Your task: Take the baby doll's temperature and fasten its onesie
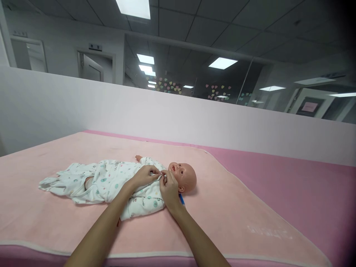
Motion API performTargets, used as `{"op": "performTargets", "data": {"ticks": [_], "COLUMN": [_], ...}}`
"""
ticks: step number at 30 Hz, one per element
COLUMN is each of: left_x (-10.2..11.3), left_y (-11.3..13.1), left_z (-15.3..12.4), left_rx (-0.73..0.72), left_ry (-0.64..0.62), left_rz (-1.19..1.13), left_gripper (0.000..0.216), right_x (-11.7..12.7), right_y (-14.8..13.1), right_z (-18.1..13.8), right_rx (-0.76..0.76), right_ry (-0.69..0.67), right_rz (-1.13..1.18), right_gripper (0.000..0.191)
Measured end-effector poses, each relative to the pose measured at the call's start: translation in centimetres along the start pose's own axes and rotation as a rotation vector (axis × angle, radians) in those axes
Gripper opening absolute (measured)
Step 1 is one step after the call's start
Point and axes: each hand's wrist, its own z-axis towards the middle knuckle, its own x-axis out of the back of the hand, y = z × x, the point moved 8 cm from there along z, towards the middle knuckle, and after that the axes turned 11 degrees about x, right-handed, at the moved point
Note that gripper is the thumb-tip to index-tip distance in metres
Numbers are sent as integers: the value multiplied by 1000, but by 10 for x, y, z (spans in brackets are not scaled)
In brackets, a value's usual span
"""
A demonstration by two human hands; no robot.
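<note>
A baby doll (182,176) lies on its back on a light pink blanket (236,207), head to the right. It wears a white printed romper (111,180). My left hand (146,176) pinches the romper's fabric at the collar, just under the doll's chin. My right hand (168,189) is closed on the same collar edge from the right, beside the doll's head. The two hands almost touch each other. A small blue thing (181,200) peeks out under my right wrist.
The blanket covers a darker pink bed surface (306,185). A low white partition wall (194,118) runs behind the bed. Beyond it are glass office walls with heart stickers and ceiling lights.
</note>
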Motion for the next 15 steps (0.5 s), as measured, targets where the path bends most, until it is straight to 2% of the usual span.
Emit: {"op": "performTargets", "data": {"ticks": [8, 15], "left_x": [-2, 2], "left_y": [-11, -8], "left_z": [4, 2], "left_rx": [88, 101], "left_ry": [7, -8], "left_rz": [-28, -107], "left_gripper": [31, 34], "right_x": [-1, 0], "right_y": [-1, -1], "right_z": [1, 1], "right_rx": [6, 0], "right_ry": [-10, -7], "right_rz": [1, 26], "right_gripper": [21, 18]}}
